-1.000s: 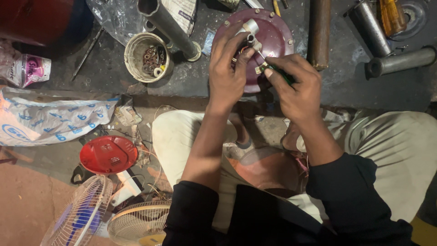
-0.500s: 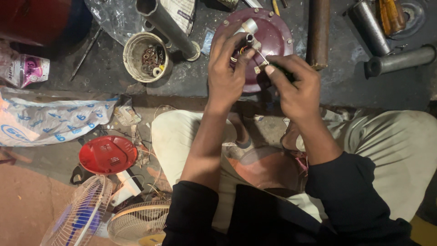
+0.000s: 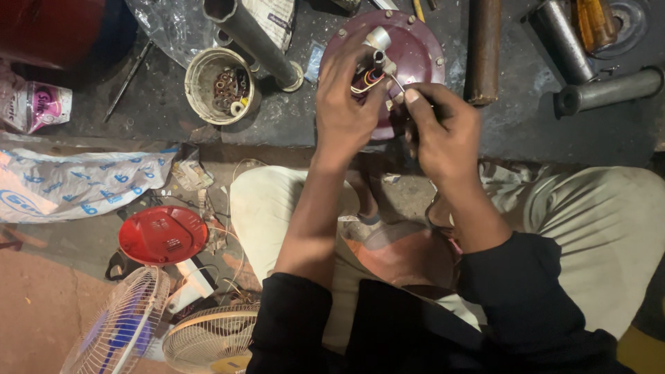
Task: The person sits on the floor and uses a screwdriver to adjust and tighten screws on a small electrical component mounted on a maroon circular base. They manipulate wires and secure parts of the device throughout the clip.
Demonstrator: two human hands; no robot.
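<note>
Here, coloured wires (image 3: pixel 368 76) sprouting from the maroon motor cover (image 3: pixel 422 52) on the bench are pinched in the closed left hand (image 3: pixel 344 93); just beside, the right hand (image 3: pixel 443 128) grips a thin tool (image 3: pixel 397 83), its tip at the wires. Judged step: working the wire ends; next calls for steady tip placement.

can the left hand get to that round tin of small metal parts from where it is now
Probably yes. The left hand is at the coloured wires on the maroon round cover, and the round tin sits open-topped further to its left. Only the slanted grey pipe lies between them, easily reached over.
</note>
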